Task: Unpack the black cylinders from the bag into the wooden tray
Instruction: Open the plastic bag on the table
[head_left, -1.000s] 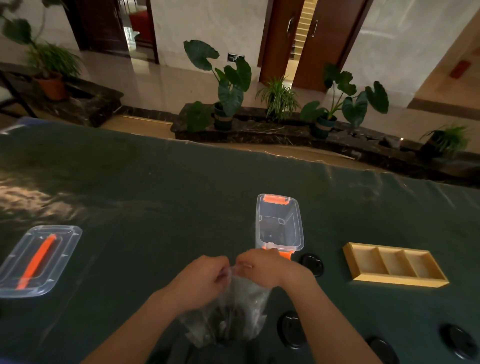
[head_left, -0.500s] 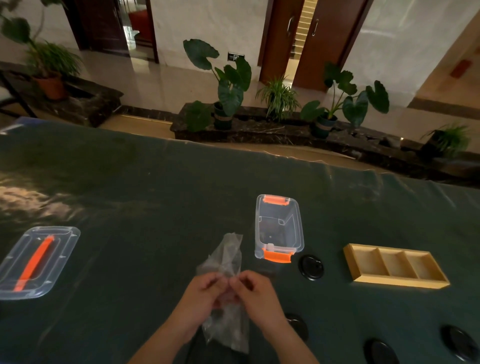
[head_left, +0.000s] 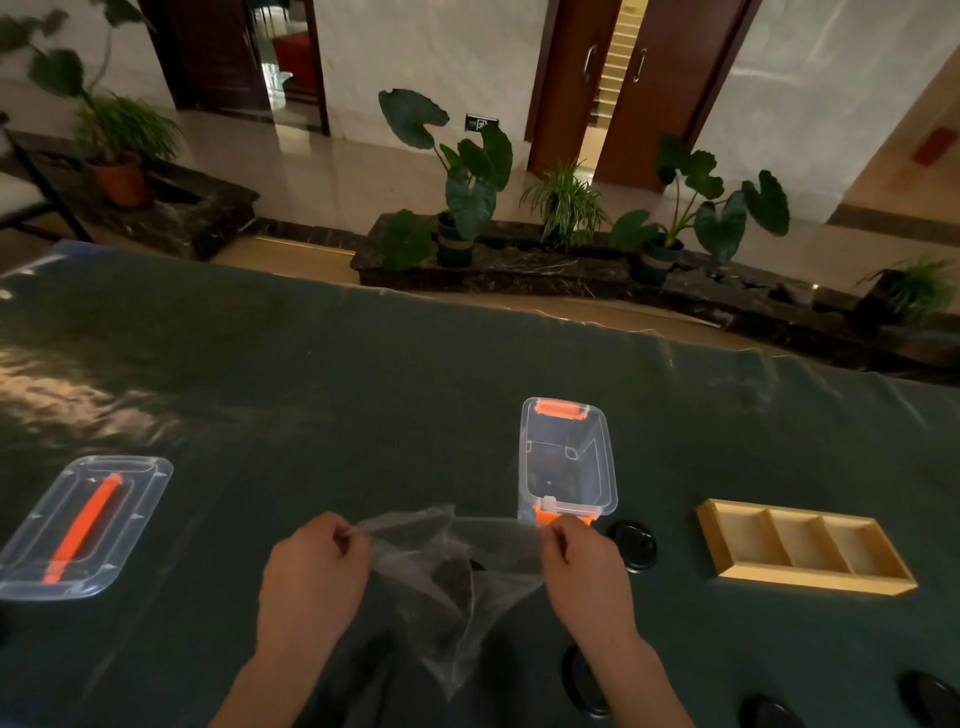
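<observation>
**Ana:** Head view, lower middle of the frame: the clear plastic bag is stretched flat between both hands. Where are the black cylinders?

**Ben:** Several lie loose on the desk: one cylinder just right of the bag, more along the bottom right edge of the frame. A dark patch shows through the film, but I cannot tell whether it sits inside the bag or on the cloth behind it.

**Ana:** And the grip?

**Ben:** The left hand pinches the bag's left top corner, the right hand pinches the right one. Both are closed on film only, pulled apart.

**Ana:** So the step is emptying or checking the bag. How would you do it well?

**Ben:** I'd keep the mouth taut, tip it low over the desk so nothing rolls, then drop the bag aside. The wooden tray at right centre shows three empty compartments; nothing is in it yet.

**Ana:** Obstacles?

**Ben:** The open clear box stands just behind the right hand, so reach around it. Its lid is far left, out of the way.
</observation>
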